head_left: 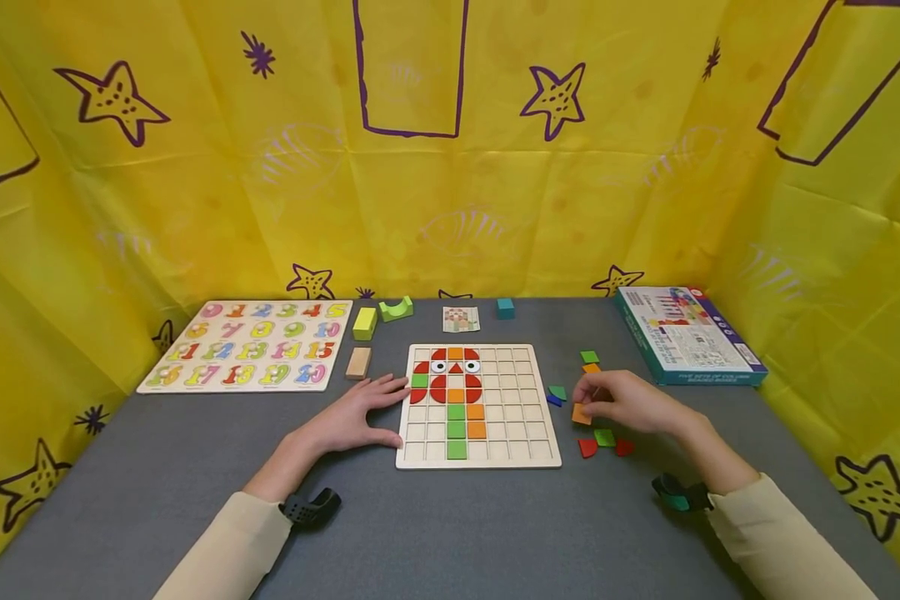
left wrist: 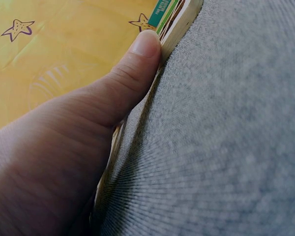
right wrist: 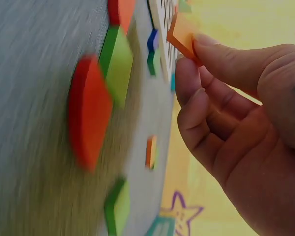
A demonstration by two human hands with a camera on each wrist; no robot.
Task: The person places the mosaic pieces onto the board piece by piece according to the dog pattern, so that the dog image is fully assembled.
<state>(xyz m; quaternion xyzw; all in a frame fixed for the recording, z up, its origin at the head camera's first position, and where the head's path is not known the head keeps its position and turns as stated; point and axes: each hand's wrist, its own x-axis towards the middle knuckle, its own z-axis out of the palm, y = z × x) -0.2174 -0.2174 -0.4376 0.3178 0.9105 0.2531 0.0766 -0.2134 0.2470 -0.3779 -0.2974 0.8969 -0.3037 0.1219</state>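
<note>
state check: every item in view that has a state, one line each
left hand: flat, fingers straight, against the grid board's left edge
right hand: pinching an orange tile
orange tile: lifted, held
grid board: flat, partly filled
number puzzle: flat, every slot filled
game box: closed, flat

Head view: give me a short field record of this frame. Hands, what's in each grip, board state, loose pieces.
left hand: flat on the table, fingers against the left edge of the grid board
right hand: pinches an orange tile, off the board's right side
board state: partly filled with red, orange and green tiles in the left and middle columns; right columns bare
loose pieces: green tile, red piece and others near the right hand
also on the table: number puzzle, teal box
</note>
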